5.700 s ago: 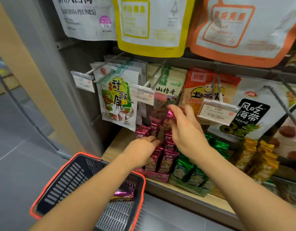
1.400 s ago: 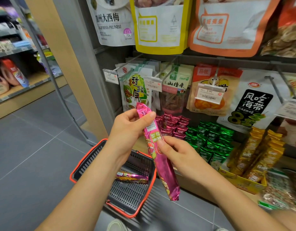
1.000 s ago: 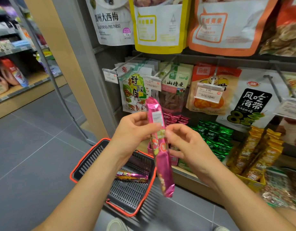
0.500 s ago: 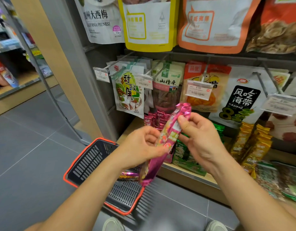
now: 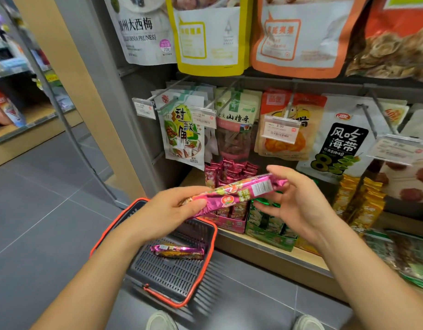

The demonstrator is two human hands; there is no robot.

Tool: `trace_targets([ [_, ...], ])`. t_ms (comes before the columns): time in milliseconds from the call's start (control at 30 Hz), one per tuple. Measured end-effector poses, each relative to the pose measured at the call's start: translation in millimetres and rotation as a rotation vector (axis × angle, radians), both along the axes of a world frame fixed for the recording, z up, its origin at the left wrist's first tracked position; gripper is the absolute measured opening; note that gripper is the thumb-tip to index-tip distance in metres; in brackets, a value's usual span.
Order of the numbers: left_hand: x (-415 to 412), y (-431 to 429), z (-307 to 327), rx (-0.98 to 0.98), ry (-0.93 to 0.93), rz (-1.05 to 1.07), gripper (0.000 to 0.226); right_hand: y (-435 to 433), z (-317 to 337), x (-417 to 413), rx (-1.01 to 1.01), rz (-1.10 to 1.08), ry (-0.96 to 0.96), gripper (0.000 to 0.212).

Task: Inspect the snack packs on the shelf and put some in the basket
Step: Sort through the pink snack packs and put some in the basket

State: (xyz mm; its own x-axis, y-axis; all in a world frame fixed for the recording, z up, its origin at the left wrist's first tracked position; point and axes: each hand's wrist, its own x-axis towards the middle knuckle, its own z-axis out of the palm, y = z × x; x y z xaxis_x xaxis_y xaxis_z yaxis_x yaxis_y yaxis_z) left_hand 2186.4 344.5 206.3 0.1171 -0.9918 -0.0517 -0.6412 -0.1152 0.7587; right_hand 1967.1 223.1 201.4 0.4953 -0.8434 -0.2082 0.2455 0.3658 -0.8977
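Note:
I hold a long pink foil snack pack (image 5: 239, 192) nearly level in front of the shelf. My left hand (image 5: 167, 213) grips its lower left end and my right hand (image 5: 298, 203) pinches its upper right end. Below my left arm a dark grey basket (image 5: 174, 272) with a red rim hangs over the floor, and one pink snack pack (image 5: 178, 251) lies in it. Behind the held pack, a pink display box (image 5: 229, 222) on the wooden shelf (image 5: 272, 256) holds several more pink packs.
A green box of packs (image 5: 270, 231) and yellow packs (image 5: 363, 201) stand to the right of the pink box. Bags hang on pegs above, with price tags (image 5: 280, 129) sticking out. A grey upright post (image 5: 105, 96) borders the shelf at left. Grey tiled floor (image 5: 39, 210) lies to the left.
The pink pack, held upright a second ago, has been turned to lie almost level. My left hand moved down to its left end and my right hand went to its right end.

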Motion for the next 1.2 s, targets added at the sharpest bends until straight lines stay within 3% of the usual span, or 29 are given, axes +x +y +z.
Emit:
trace_targets([
  [67, 5, 3, 4, -0.056, 0.037, 0.083, 0.032, 2, -1, 0, -0.027, 0.04, 0.128, 0.023],
  [200, 19, 8, 11, -0.122, 0.053, 0.244, 0.042, 4, -6, 0, -0.035, 0.041, 0.242, 0.012],
  [400, 32, 14, 17, 0.103, 0.047, 0.074, 0.041, -2, -9, 5, -0.049, -0.062, 0.28, 0.016],
  [600, 35, 14, 14, 0.092, 0.047, 0.172, 0.056, -2, -14, 10, -0.088, -0.121, 0.32, 0.019],
  [667, 38, 14, 14, 0.049, 0.162, 0.194, 0.054, -2, -14, 9, -0.081, -0.11, 0.302, 0.02],
  [833, 50, 19, 14, -0.176, 0.683, 0.135, 0.064, 0, -11, 7, -0.012, -0.041, 0.123, 0.024],
  [900, 52, 18, 14, -0.263, 0.836, 0.158, 0.057, 1, -9, 6, 0.003, -0.004, 0.064, 0.025],
  [967, 53, 16, 12, -0.309, 0.961, 0.239, 0.034, 2, -10, 6, 0.009, 0.031, 0.03, 0.025],
  [1033, 52, 13, 11, -0.331, 1.022, 0.364, 0.02, 2, -11, 6, 0.017, 0.052, 0.001, 0.026],
  [1200, 46, 7, 12, -0.429, 0.911, 0.567, 0.031, 4, -12, 6, 0.024, 0.08, -0.019, 0.026],
])
